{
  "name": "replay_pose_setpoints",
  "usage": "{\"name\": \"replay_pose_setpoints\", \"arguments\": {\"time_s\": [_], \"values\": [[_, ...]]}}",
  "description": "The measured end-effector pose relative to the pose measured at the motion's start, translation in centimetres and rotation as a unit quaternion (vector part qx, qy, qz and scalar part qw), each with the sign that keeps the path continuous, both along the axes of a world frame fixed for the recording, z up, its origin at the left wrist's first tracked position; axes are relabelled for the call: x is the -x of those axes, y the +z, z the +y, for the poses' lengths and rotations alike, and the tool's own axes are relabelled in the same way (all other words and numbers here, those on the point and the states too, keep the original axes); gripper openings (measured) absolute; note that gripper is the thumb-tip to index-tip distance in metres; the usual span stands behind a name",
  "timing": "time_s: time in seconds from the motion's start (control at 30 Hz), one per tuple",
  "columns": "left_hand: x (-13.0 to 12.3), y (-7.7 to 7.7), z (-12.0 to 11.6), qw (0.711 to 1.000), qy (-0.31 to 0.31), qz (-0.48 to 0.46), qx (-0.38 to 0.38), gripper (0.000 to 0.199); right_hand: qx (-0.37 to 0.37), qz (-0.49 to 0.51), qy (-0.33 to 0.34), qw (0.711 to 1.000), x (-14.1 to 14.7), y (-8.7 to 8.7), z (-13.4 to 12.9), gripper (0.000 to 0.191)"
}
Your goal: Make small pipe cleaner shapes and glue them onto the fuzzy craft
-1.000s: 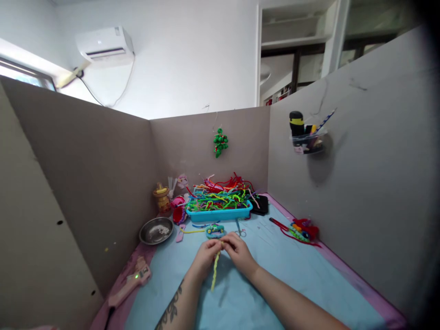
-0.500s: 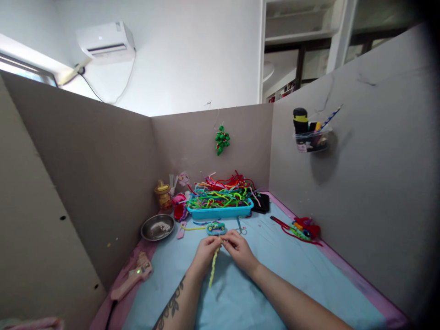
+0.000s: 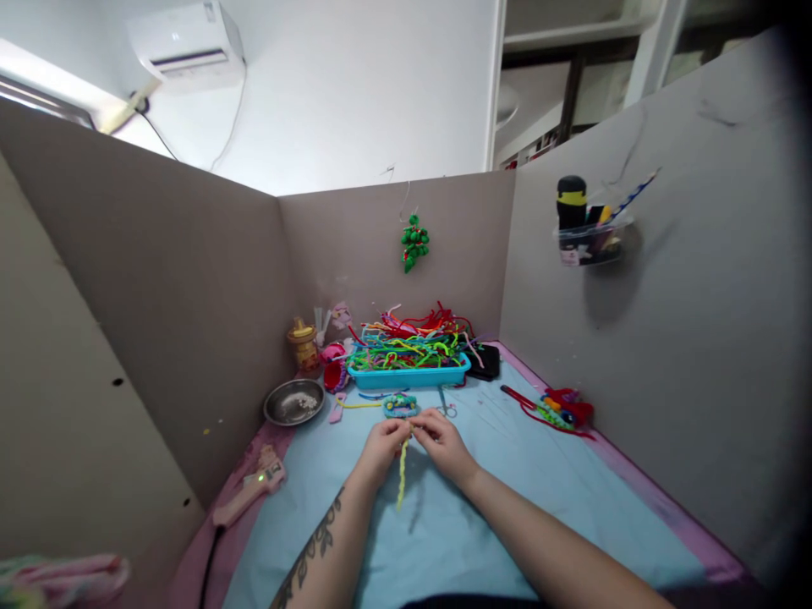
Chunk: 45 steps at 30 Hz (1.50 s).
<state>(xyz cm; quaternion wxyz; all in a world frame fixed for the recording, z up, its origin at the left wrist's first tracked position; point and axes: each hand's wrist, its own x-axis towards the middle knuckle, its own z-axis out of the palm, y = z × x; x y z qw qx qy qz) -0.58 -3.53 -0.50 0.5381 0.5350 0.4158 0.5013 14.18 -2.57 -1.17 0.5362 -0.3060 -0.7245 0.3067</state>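
Note:
Between my two hands is a yellow twisted pipe cleaner (image 3: 402,478), its loose end hanging down over the blue cloth. My left hand (image 3: 386,448) pinches its upper part, and my right hand (image 3: 441,440) pinches the same spot from the other side. The fingertips meet there and hide the top of the strand. Just beyond my fingers lies a teal fuzzy piece (image 3: 399,405) with yellow bits on it. A straight yellow pipe cleaner (image 3: 360,404) lies to its left, and small scissors (image 3: 447,406) lie to its right.
A blue tray (image 3: 412,378) heaped with colourful pipe cleaners stands at the back. To the left are a metal bowl (image 3: 279,411) with small white pieces and a pink glue gun (image 3: 250,497). A red and multicoloured bundle (image 3: 567,408) lies at right. Grey panels (image 3: 393,199) enclose the table.
The camera view has shifted slightly, moving the scene up in the frame. Both hands still pinch the yellow strand, whose hanging end now falls more nearly straight down.

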Motion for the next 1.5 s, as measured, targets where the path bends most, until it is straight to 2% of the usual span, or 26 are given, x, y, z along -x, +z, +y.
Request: {"name": "replay_pose_setpoints", "arguments": {"time_s": [0.2, 0.4, 0.63, 0.87, 1.17, 1.5], "values": [[0.0, 0.4, -0.3, 0.998, -0.009, -0.042, 0.041, 0.034, -0.007, 0.017, -0.032, 0.999, -0.4, 0.2, 0.3, 0.025], [0.0, 0.6, -0.5, 0.994, -0.049, -0.094, 0.028, 0.032, -0.012, 0.013, -0.023, 1.000, -0.3, 0.0, 0.2, 0.021], [-0.1, 0.4, -0.3, 0.992, -0.044, -0.112, 0.045, 0.040, -0.008, 0.007, -0.019, 1.000, -0.4, 0.1, 0.2, 0.024], [-0.2, 0.4, -0.5, 0.992, -0.051, -0.102, 0.051, 0.038, 0.010, 0.041, 0.003, 0.999, -0.4, 0.7, -0.1, 0.017], [-0.3, 0.3, -0.5, 0.992, -0.064, -0.097, 0.056, 0.037, 0.024, 0.041, -0.002, 0.999, -0.3, 1.3, -0.2, 0.017], [-0.3, 0.4, -0.5, 0.994, -0.039, -0.082, 0.056, 0.036, -0.002, 0.033, -0.046, 0.998, -0.6, 1.0, 0.2, 0.014]]}}
